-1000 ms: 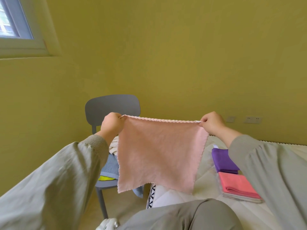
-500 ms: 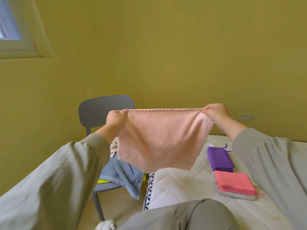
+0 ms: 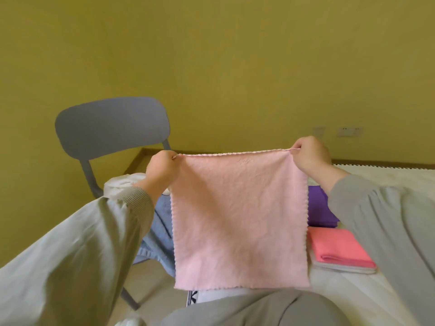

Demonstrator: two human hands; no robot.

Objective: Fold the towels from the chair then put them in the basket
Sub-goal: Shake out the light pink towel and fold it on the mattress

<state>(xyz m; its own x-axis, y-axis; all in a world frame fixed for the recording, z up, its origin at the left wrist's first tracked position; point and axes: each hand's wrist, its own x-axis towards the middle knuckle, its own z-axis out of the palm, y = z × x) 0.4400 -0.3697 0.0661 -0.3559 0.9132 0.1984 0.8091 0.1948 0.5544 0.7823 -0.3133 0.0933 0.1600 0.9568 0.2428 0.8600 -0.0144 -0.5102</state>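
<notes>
A pale pink towel (image 3: 237, 220) hangs flat and square in front of me, stretched by its top edge. My left hand (image 3: 161, 169) pinches its top left corner and my right hand (image 3: 310, 156) pinches its top right corner. Behind it stands a grey chair (image 3: 110, 125) with a blue towel (image 3: 160, 231) and a white cloth (image 3: 122, 183) piled on the seat, partly hidden by my left sleeve. No basket is in view.
A white mattress (image 3: 367, 300) lies at right, carrying a folded purple towel (image 3: 317, 208) and a folded coral towel (image 3: 339, 248) on top of a grey one. Yellow walls close in behind, with sockets (image 3: 349, 131) low at right. My knee is at the bottom.
The towel, billowed up half a second ago, has dropped and now hangs straight. Both hands came down a little and kept their corners. The view tilted down and left.
</notes>
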